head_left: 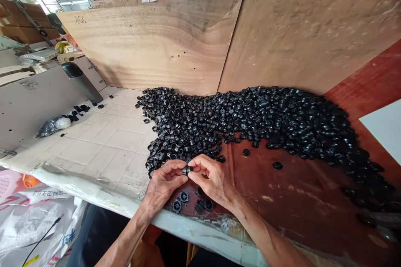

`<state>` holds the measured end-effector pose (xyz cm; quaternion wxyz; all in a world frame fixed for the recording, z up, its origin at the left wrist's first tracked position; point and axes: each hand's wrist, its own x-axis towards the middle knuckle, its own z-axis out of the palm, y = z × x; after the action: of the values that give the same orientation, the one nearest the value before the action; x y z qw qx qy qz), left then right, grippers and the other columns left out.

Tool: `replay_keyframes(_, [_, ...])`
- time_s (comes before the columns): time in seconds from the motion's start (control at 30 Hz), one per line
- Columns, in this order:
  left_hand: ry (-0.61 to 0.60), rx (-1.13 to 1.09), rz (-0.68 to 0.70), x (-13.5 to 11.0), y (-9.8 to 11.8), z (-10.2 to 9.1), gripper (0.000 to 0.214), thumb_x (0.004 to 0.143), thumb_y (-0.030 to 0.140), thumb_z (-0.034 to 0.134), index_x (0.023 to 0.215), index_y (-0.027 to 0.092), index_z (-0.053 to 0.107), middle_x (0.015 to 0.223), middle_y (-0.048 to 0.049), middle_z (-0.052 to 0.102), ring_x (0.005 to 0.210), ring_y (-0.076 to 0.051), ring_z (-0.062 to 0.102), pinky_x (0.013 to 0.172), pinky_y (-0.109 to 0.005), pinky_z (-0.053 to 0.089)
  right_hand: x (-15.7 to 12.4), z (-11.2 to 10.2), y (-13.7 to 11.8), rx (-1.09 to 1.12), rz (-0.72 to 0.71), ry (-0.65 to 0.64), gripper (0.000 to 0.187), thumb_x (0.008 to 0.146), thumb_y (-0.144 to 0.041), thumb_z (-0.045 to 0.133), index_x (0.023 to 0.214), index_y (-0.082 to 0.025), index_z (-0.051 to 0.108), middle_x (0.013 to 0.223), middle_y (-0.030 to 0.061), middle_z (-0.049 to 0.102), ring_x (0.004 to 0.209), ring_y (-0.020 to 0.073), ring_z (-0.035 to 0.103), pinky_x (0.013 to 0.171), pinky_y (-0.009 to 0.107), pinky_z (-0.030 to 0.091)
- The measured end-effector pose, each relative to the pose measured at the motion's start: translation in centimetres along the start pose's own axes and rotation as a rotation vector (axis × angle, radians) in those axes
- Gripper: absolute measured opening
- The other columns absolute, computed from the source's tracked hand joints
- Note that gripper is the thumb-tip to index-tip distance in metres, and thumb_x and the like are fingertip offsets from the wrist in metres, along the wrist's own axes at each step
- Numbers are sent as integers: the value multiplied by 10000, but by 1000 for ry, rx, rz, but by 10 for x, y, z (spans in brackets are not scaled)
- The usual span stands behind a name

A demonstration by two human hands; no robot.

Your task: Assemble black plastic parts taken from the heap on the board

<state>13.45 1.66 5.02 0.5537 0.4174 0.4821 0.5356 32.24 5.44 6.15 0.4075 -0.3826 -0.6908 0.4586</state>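
Note:
Between the fingertips of both hands is one small black round plastic part [187, 170], held above the near edge of the table. My left hand [166, 179] pinches it from the left, my right hand [211, 177] from the right. Just below the hands lie several loose black plastic caps [184, 196] on the reddish-brown surface. Directly behind my fingers spreads a large heap of small black plastic parts [194, 121]. Ring-shaped pieces show at its left, and cap-like pieces at its right.
Wooden boards [156, 41] stand upright along the back. On the pale left side are a dark bottle [82, 82] and a plastic bag [52, 127] near scattered black bits. White plastic sacks [37, 225] hang below the front edge at left. A white sheet [384, 127] lies far right.

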Motion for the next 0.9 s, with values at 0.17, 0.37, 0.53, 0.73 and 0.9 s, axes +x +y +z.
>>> replay_keyframes(0.17, [-16, 47, -120, -3, 7, -1, 348, 816, 416, 844, 1065, 179, 786, 939, -56, 794, 835, -190, 735, 818, -313, 603, 0, -1, -2, -19, -9, -2, 94, 876, -196, 635, 951, -196, 691, 939, 34, 688, 729, 145, 658, 669, 251, 549])
replay_keyframes(0.37, [-48, -3, -43, -3, 4, 0, 326, 789, 369, 871, 1033, 182, 763, 1053, -71, 787, 968, -217, 738, 885, -320, 599, -1, 1, 0, -90, -51, -2, 155, 895, -181, 609, 1035, -209, 669, 942, 37, 718, 766, 162, 684, 712, 261, 563])
replay_keyframes(0.53, [-48, 65, 28, -4, 2, 2, 295, 809, 367, 852, 1035, 196, 770, 1071, -57, 746, 939, -193, 716, 864, -299, 599, -2, 1, 4, -202, -65, -22, 166, 978, -274, 585, 1128, -222, 632, 840, 23, 714, 708, 169, 677, 686, 267, 547])
replay_keyframes(0.73, [-32, 64, 58, -4, 1, 2, 311, 810, 392, 845, 1035, 197, 754, 1049, -55, 721, 900, -184, 708, 825, -292, 607, -3, -1, 4, -232, -128, -101, 132, 987, -234, 555, 1093, -217, 633, 831, 15, 708, 709, 160, 656, 708, 263, 514])
replay_keyframes(0.9, [-77, 83, 66, -5, 1, 2, 311, 825, 380, 830, 1058, 188, 754, 1127, -86, 736, 915, -197, 719, 818, -304, 609, 0, 0, 8, -383, -120, -48, 406, 1064, -317, 449, 698, -210, 588, 571, -22, 533, 521, 129, 497, 570, 259, 384])
